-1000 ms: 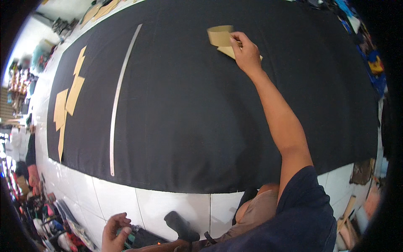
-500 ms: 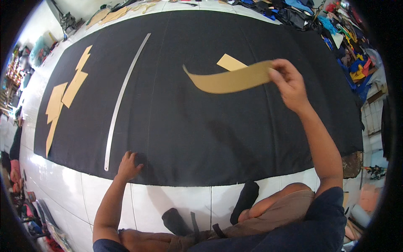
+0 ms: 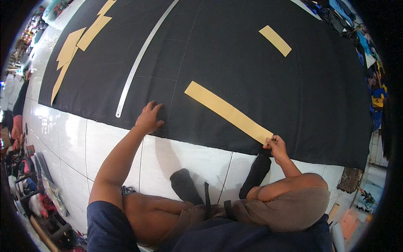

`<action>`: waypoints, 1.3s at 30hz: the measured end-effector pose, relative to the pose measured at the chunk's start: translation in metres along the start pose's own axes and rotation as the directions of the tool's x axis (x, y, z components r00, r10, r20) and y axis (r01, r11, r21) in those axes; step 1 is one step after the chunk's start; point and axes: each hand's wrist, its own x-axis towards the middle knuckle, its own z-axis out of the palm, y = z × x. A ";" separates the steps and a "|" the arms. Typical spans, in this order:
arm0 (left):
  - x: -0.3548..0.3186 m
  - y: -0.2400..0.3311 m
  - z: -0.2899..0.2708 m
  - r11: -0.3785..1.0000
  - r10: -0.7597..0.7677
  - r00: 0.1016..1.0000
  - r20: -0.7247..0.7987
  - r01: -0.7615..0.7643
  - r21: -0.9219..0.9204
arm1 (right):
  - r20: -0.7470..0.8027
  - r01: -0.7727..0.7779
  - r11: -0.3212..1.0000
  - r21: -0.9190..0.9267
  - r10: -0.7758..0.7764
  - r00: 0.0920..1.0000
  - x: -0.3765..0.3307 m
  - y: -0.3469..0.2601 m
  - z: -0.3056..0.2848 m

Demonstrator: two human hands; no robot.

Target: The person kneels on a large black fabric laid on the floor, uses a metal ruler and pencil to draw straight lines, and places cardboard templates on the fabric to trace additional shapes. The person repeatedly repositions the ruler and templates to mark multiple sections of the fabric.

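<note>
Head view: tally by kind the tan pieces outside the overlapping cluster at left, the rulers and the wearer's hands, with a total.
Tan pieces: 2 (long strip, short piece)
Rulers: 1 (pale ruler)
Hands: 2 (left hand, right hand)
Total: 5

Head camera, left fisheye of a pair: looks from above the shorts (image 3: 281,206), steeply down and forward over the cloth (image 3: 235,63). Close range; left hand (image 3: 149,119) and right hand (image 3: 277,148) within frame. Straight edges bow toward the black rim.
</note>
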 end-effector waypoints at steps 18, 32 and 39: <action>0.001 0.006 -0.001 0.998 -0.062 0.998 -0.022 0.062 0.019 | 0.148 0.110 0.965 -0.240 -0.075 0.986 0.026 0.015 0.009; 0.004 0.020 0.003 0.994 -0.093 0.995 -0.037 0.095 0.059 | 0.096 0.058 0.975 -0.213 -0.038 0.995 0.016 0.032 0.006; 0.004 0.022 -0.003 0.992 -0.113 0.993 -0.017 0.114 0.052 | 0.123 0.106 0.948 -0.300 -0.072 0.990 0.020 0.025 0.009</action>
